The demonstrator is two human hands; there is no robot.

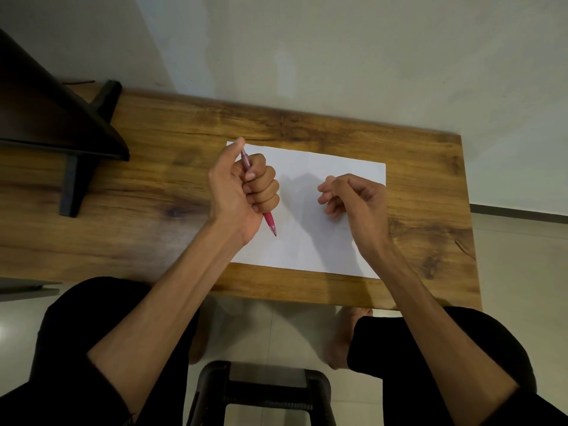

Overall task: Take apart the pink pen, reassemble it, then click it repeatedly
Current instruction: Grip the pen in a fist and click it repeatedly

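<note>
Slim pink plastic pen [270,220] fisted in the left hand [242,192], thumb on its clicker, over the white paper sheet [322,241].
Tip points at the wooden table's [153,192] near edge; right hand [353,195] loosely curled, holding nothing visible. A thumb slipping mid-click could drop it.

I counted one pink pen [270,221], whole, fisted in the left hand [242,192]. One white sheet [307,241] lay under both hands, on one counter [153,192]. The right hand [353,198] held nothing I could see.
</note>
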